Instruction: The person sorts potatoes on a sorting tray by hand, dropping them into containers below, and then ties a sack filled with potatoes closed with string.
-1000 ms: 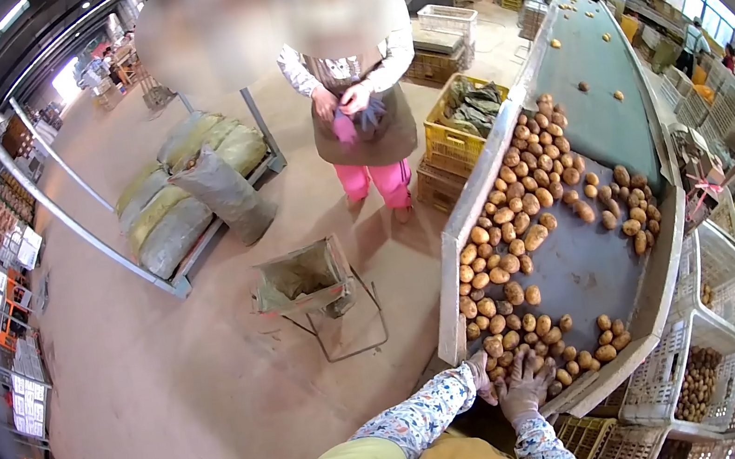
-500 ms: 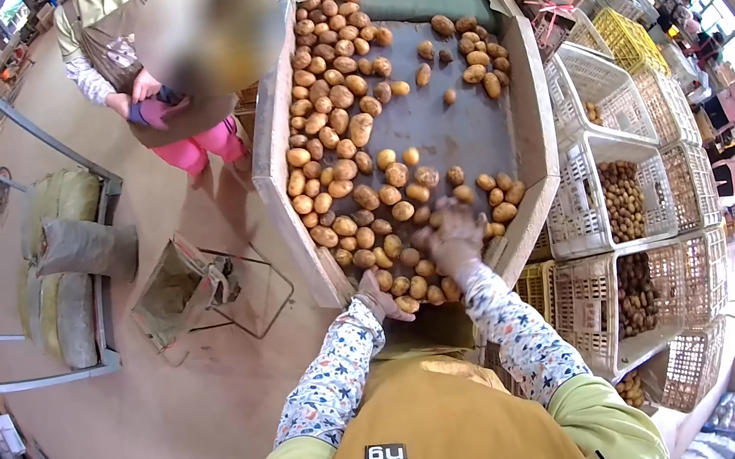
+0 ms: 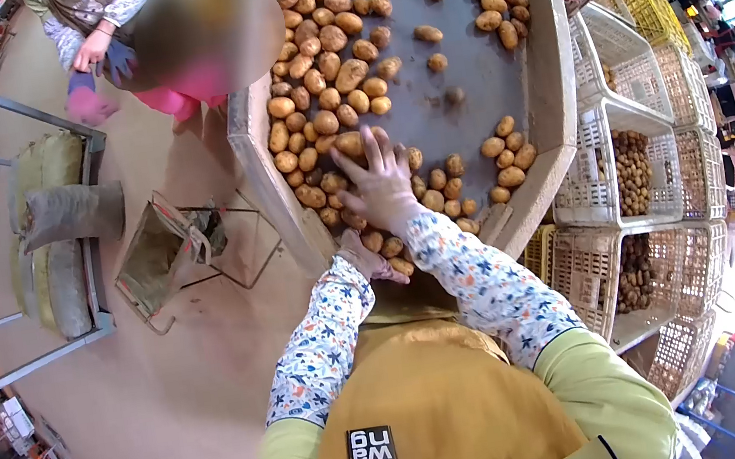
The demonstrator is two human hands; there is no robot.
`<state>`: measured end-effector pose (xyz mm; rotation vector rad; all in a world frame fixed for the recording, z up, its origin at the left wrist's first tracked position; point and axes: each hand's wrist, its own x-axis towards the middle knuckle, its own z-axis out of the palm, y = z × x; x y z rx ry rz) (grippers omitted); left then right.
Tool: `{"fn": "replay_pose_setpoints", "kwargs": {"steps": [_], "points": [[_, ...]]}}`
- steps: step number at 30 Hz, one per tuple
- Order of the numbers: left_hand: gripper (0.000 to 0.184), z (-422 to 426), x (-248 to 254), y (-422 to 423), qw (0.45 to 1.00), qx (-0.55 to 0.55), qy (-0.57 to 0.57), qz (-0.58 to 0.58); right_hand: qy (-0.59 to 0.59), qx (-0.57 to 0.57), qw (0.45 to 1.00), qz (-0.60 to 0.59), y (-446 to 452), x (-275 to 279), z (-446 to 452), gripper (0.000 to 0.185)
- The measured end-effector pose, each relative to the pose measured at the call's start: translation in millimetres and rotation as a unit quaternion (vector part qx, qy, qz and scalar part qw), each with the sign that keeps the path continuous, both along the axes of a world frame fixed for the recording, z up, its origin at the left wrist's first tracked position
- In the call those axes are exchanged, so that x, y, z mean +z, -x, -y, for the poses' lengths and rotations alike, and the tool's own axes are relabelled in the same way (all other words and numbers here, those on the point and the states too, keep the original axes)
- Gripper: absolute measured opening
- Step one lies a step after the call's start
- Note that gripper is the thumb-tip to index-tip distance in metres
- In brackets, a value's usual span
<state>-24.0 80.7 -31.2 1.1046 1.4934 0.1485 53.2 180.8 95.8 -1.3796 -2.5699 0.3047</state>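
Many potatoes point(image 3: 351, 73) lie in a wood-sided sorting trough point(image 3: 545, 92), heaped thickest along its left wall. My right hand point(image 3: 384, 191), fingers spread, rests over the potatoes near the trough's front. Beneath its palm the potatoes are partly hidden. At the front opening my left hand point(image 3: 367, 256) cups low against a few potatoes point(image 3: 392, 247), its fingers stretched out along them. Neither hand is closed around a potato. A small cluster of potatoes point(image 3: 509, 153) lies to the right of my right hand, against the right wall.
White plastic crates point(image 3: 598, 164) stand stacked along the right, some holding potatoes; a yellow crate point(image 3: 651, 6) is behind. At left are a folding-frame sack holder point(image 3: 151, 260) and filled sacks point(image 3: 70, 215) on a metal rack. Another person point(image 3: 94, 52) stands beyond the trough's left side.
My right hand has swept left from the trough's right front, its fingers now spread. Front potatoes have thinned out. My left hand stays at the opening. The other person's hands have moved apart.
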Motion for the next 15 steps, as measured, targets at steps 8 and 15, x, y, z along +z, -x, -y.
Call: {"fn": "replay_pose_setpoints", "kwargs": {"steps": [8,15], "points": [[0.131,4,-152,-9,0.942,0.208,0.114,0.239,0.058,-0.088,0.984,0.142,-105,-26,98,0.068],[0.053,42,32,-35,0.694,0.503,0.251,0.449,0.182,-0.075,0.969,0.152,-101,-4,131,0.066]]}}
